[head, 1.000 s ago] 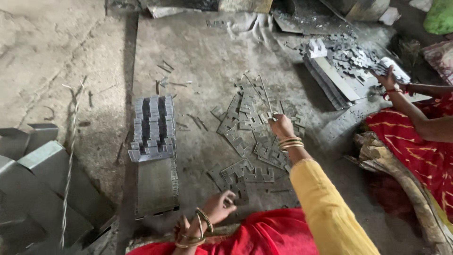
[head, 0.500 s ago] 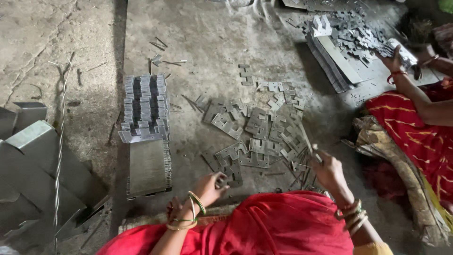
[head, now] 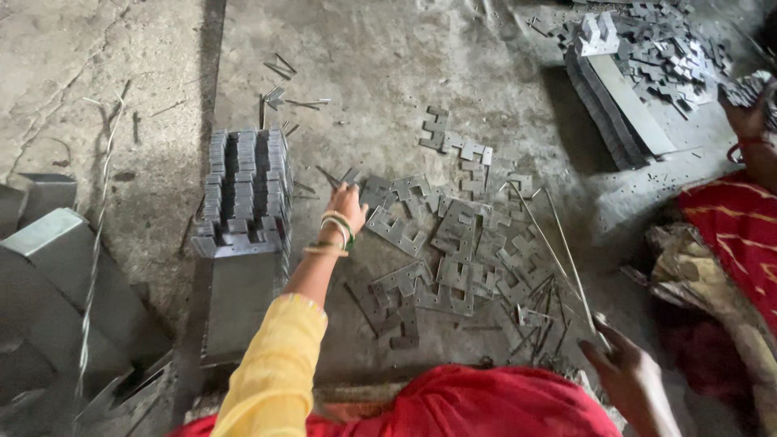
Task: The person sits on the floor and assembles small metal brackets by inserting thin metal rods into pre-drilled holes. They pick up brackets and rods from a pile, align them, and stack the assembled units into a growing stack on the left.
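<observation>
left hand (head: 348,202) reaching over loose stamped plates (head: 453,243) on floor, grip state unclear | right hand (head: 627,372) clasping thin metal rods (head: 558,251) | stacked plates (head: 243,190) just left of left hand

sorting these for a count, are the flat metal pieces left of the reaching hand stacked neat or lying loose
Stacked neat: the stamped metal plates stand in tight aligned rows on a flat sheet, while the pieces right of the left hand lie scattered loose.

No packages, labels, signs or screens show anywhere in this view: only bare metal pieces and concrete floor, without any wrapping, tag or display.
</observation>
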